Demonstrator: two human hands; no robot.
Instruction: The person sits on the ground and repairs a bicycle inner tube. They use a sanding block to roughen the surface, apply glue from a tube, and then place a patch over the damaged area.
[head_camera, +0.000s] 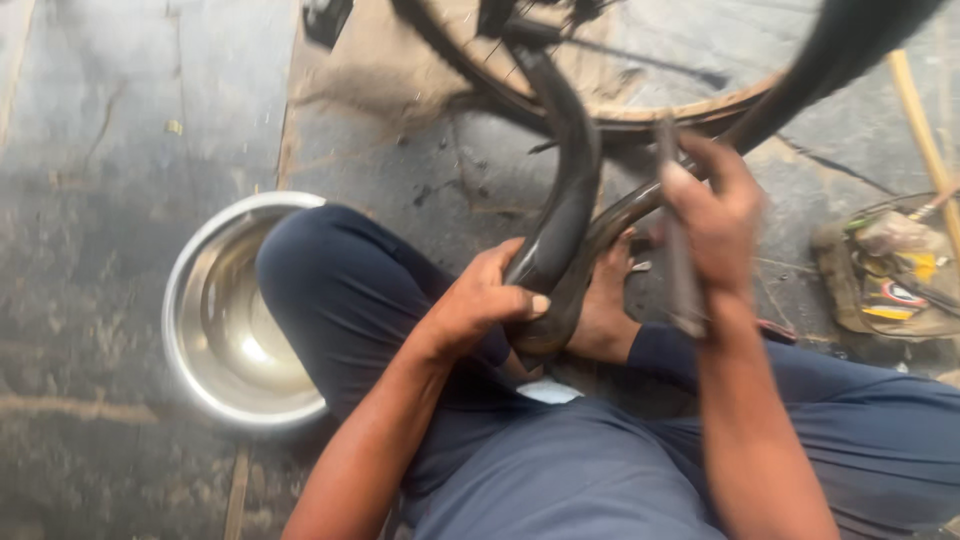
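Your left hand is clamped round the black, dusty tube, which loops in a limp bend; your right hand pinches a flat file.

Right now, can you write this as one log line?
left hand: grips black rubber tube | right hand: holds flat metal tool | steel bowl: beside knee

At your left knee a steel bowl, stone floor, tool bag to your right, wooden stick beyond it.
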